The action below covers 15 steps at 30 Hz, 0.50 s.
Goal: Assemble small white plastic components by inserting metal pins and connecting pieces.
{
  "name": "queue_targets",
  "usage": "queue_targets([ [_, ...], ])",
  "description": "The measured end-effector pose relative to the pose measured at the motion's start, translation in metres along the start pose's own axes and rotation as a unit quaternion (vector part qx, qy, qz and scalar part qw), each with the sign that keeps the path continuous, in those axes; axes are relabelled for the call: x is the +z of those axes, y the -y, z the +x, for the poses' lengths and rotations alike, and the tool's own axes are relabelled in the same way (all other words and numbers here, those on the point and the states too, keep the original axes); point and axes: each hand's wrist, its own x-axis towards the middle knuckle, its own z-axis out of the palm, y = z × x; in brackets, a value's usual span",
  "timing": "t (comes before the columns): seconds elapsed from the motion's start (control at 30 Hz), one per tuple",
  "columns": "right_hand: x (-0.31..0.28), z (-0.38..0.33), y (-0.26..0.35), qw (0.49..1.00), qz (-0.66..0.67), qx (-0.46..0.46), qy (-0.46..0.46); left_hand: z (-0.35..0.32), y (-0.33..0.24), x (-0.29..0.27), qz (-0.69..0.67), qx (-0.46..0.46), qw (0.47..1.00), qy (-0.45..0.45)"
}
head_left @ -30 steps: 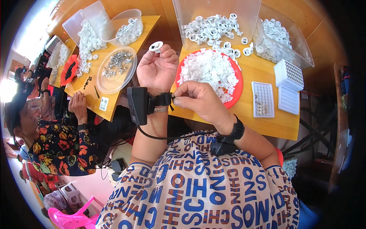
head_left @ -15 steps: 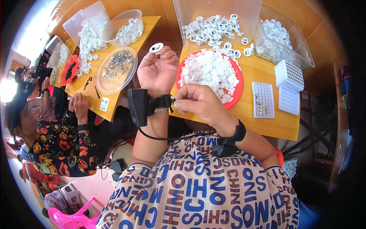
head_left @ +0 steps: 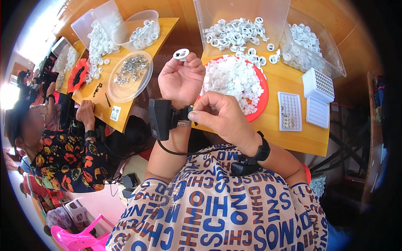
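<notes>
1. Clock directions run from the middle of this wide, downward view. The wearer's patterned shirt (head_left: 222, 201) fills 6 o'clock, facing a yellow wooden table (head_left: 307, 138).
2. The left hand (head_left: 182, 79) is at 11 o'clock, palm up. Its thumb and forefinger close on a white round part (head_left: 179, 55), which has dark openings in its face; the other fingers curl loosely.
3. That white part is between 11 and 12 o'clock, raised above the palm.
4. The right hand (head_left: 222, 111) is just off centre, towards 2 o'clock. Thumb and forefinger make a narrow pinch on a tiny pale piece (head_left: 192, 107), too small to identify. The fingertips are just beside the black strap (head_left: 184, 113) on the left wrist; whether they touch it, I cannot tell.
5. Between 1 and 2 o'clock, a red round dish (head_left: 265, 94) carries a heap of small white pieces (head_left: 232, 77).
6. Near 3 o'clock, a white tray (head_left: 295, 99) holds several small round discs (head_left: 288, 121). Stacked white trays (head_left: 318, 83) stand beyond it.
7. At 1 o'clock, white ring-shaped parts (head_left: 234, 33) lie piled by a clear bin.
8. At 10 o'clock, a clear round lid-like dish (head_left: 121, 94) holds metal bits. A co-worker in a floral top (head_left: 69, 161) sits towards 8 o'clock.
</notes>
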Motion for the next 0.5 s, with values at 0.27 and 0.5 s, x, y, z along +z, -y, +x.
queue_targets([
  [0.27, -0.001, 0.001, 0.008, 0.992, -0.108, -0.057, -0.043, 0.002, 0.0, -0.004, 0.015, 0.0, 1.0, -0.023],
  [0.5, -0.006, -0.002, -0.001, 0.999, 0.027, -0.006, -0.02, 0.0, -0.001, -0.003, 0.024, -0.001, 0.999, -0.025],
])
